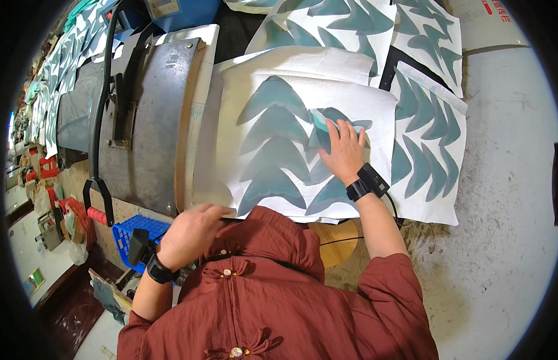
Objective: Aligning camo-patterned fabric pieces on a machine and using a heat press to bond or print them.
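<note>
My right hand (343, 150) lies over a light teal piece with a pale edge (318, 120), fingers stretched out and pressing on it. Under it is a white sheet (231, 108) with crescent-shaped teal pieces (273, 150) laid in two overlapping columns. Whether the piece under my fingers is loose or stuck to the sheet, I cannot tell. My left hand (192, 234) hovers by the sheet's near left corner, smeared by motion, with nothing visible in it. Each wrist wears a black strap with a small device.
A large metal plate with a wooden edge (150, 120) and a black bar handle (102, 90) stands left of the sheet. More sheets of teal crescents (429, 138) lie right and behind. A blue basket (132, 234) sits at lower left, a round wooden stool (333, 243) below the table edge.
</note>
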Action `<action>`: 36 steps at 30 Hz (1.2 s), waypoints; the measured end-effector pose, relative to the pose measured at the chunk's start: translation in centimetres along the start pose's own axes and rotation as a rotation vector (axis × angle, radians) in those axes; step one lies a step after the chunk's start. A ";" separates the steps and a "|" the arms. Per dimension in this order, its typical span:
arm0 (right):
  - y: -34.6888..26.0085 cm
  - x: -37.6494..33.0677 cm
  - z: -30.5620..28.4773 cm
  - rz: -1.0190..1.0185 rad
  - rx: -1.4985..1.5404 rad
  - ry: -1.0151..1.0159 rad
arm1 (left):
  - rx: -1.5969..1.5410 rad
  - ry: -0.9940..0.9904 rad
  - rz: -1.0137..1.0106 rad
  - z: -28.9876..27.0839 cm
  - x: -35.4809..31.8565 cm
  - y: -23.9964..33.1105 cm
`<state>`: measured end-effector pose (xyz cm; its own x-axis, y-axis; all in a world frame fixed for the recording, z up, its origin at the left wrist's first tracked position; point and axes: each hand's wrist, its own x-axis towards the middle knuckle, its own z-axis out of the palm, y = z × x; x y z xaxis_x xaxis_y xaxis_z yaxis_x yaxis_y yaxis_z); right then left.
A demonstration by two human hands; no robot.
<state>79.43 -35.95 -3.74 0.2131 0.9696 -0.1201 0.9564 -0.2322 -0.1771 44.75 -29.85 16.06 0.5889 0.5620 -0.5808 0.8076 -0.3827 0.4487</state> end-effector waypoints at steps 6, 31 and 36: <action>0.9 1.1 0.2 -0.095 -0.049 0.154 | -0.315 -0.190 0.339 0.1 6.5 4.1; -0.9 1.2 -10.7 -0.297 0.905 -0.004 | -0.802 -0.256 0.074 5.4 18.4 5.3; 1.1 -0.3 -4.2 0.193 1.147 -0.137 | -0.863 -0.175 0.116 6.6 18.1 2.4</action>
<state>81.29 -36.19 0.20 0.2448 0.9106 -0.3329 0.1550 -0.3757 -0.9137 57.55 -25.46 2.10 0.7192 0.4066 -0.5635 0.4798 0.2959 0.8260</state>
